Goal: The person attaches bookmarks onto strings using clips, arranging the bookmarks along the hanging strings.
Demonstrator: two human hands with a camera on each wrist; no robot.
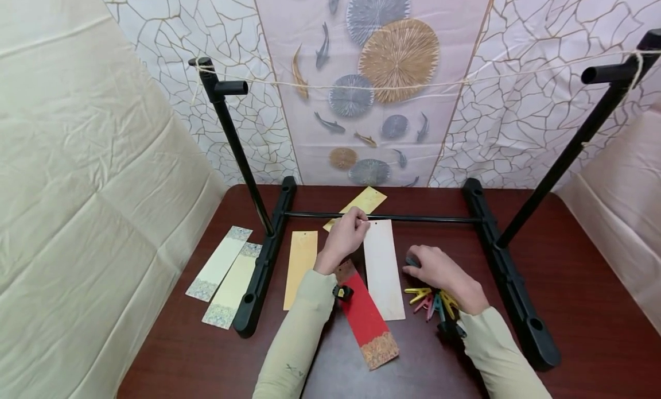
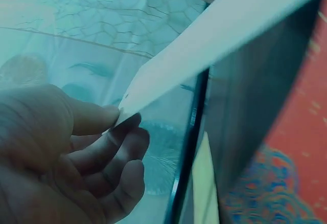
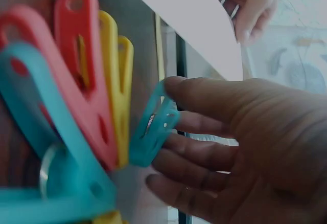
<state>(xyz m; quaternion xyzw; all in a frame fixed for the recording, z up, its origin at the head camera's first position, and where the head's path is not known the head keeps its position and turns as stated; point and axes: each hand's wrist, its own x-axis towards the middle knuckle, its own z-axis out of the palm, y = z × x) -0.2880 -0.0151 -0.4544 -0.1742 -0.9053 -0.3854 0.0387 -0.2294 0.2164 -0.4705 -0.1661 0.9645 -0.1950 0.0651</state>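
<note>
Left hand (image 1: pixel 344 239) pinches white card (image 1: pixel 383 272), long axis forward (seemingly tilted).

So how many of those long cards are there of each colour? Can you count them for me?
Red: 1, the red card
Plain white: 1, the white card
Yellow: 2, the near yellow card and the far yellow card
Pale with speckled ends: 2, the outer pale card and the inner pale card
Total: 6

Head and wrist camera views.
Head: from above, forward and down across the dark red-brown worktop (image 1: pixel 444 232); wrist views: close-up, sharing the thin, white rectangular card (image 2: pixel 204 42).
</note>
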